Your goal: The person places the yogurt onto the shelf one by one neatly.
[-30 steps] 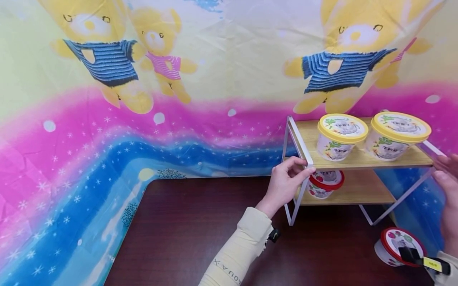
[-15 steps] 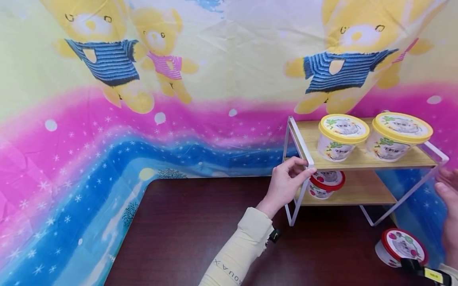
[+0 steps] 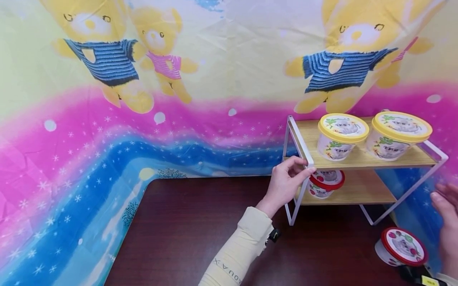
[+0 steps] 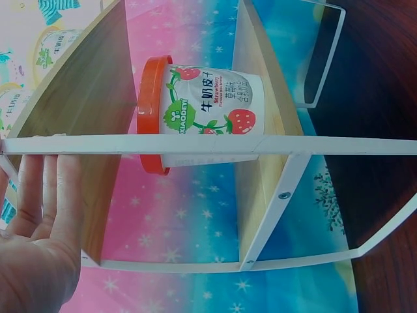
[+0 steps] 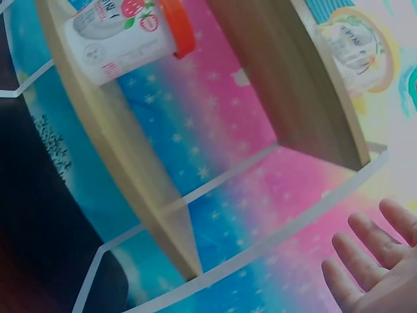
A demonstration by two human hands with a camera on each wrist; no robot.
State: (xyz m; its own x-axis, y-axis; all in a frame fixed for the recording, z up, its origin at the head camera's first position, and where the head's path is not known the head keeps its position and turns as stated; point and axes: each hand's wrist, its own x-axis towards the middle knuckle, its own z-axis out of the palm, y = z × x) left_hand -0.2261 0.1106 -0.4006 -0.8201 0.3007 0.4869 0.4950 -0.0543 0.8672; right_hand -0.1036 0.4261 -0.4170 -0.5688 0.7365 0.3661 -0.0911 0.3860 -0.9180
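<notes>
My left hand (image 3: 284, 184) holds the front left corner of a two-tier shelf (image 3: 372, 162), its thumb and fingers at the white metal frame. In the left wrist view, the fingers (image 4: 65, 195) reach behind the white bar. A strawberry tub (image 4: 208, 117) with a red lid stands on the lower board near that corner. Two yellow-lidded tubs, a left one (image 3: 338, 151) and a right one (image 3: 388, 147), stand upright on the top board. My right hand (image 3: 447, 218) is off the shelf's right side, fingers extended and apart from the frame, holding nothing.
Another red-lidded tub (image 3: 400, 246) stands on the dark wooden table (image 3: 200, 238) at the front right, near my right wrist. A printed cloth (image 3: 229, 79) with bears hangs behind the shelf and along the table's left side.
My right hand has come away from the shelf's front right corner, moving right and then down. The left hand and the shelf have stayed in place.
</notes>
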